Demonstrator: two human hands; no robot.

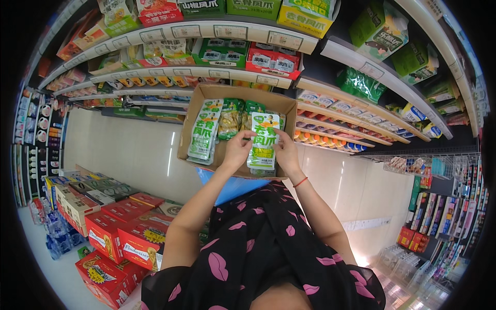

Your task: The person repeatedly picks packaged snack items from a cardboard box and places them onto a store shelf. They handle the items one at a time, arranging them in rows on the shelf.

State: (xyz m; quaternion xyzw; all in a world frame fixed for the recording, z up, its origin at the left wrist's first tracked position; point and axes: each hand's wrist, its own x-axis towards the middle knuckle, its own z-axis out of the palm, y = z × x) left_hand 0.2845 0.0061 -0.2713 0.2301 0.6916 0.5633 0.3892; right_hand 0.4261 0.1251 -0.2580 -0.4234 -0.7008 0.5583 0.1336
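Observation:
Between both hands is a white and green snack pouch (pixel 265 144), upright over the right part of an open cardboard box (pixel 242 93). My left hand (pixel 239 149) pinches its left edge with thumb and forefinger. On the opposite edge, the fingers of my right hand (pixel 286 150) grip the same pouch. Similar white and green pouches (pixel 202 131) lie stacked along the box's left side. Darker green pouches with clear fronts (pixel 229 118) fill part of its far side. A blue plastic surface (pixel 228 188) shows beneath the box, its nature partly hidden.
Store shelves (pixel 240 29) holding boxed and bagged snacks curve across the far side. Dairy packs (pixel 341 106) line the shelves at right. Red Budweiser cartons (pixel 128 236) are stacked at left, near my left elbow. A wire basket (pixel 441 166) juts out at right.

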